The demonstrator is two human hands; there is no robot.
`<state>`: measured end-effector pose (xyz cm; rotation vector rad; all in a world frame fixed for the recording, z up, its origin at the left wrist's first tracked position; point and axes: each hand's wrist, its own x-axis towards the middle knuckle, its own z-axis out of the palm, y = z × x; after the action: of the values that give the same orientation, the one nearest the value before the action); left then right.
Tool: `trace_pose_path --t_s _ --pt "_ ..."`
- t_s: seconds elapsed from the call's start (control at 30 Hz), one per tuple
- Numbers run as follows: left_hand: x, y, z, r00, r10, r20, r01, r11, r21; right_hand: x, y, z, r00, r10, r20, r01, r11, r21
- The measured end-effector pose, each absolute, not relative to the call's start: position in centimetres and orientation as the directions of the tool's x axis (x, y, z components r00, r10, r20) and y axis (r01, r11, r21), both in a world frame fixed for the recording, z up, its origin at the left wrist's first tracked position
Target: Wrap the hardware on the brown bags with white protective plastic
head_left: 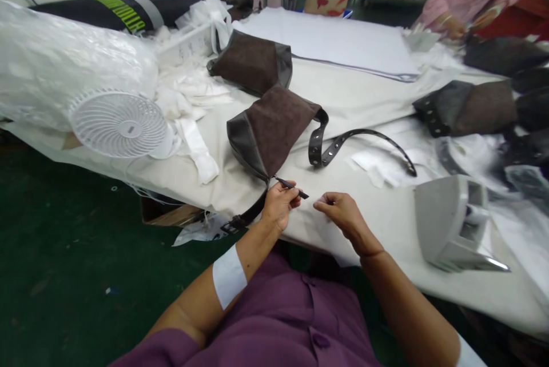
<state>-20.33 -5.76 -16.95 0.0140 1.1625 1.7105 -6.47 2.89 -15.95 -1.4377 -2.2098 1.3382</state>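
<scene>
On the pale table lies my brown bag, black at one end, a second bag behind; it has one studded strap and one buckled strap. My left hand pinches one black tab; my right hand is half-curled, holding what I cannot tell, if anything.

In front of the brown bag, the left hand pinches a dark strip. Front-right of the bag hovers the right hand; left stands 1 fan; behind, 1 similar bag.
</scene>
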Motion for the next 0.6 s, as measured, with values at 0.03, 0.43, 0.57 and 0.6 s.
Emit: trace_pose_path --t_s 0.03,0.43,0.57,0.6 --pt "-20.4 -5.8 -17.0 -0.509 0.727 -0.460 -0.687 -0.022 0.726 -6.8 2.9 -15.9 -0.523 0.796 -0.306 0.649 0.139 -0.748" --pt "-21.5 -6.1 -17.7 -0.607 0.745 -0.277 -0.416 0.000 0.909 -8.8 3.0 -15.3 -0.588 0.729 -0.349 0.711 0.262 -0.652" --pt "-21.5 -6.3 -17.9 -0.597 0.752 -0.279 -0.404 0.019 0.915 -9.1 3.0 -15.6 -0.613 0.711 -0.344 0.687 0.265 -0.677" --pt "-21.6 -6.3 -17.9 -0.596 0.753 -0.279 -0.399 0.024 0.917 -9.1 2.9 -15.7 -0.619 0.709 -0.339 0.677 0.262 -0.688"
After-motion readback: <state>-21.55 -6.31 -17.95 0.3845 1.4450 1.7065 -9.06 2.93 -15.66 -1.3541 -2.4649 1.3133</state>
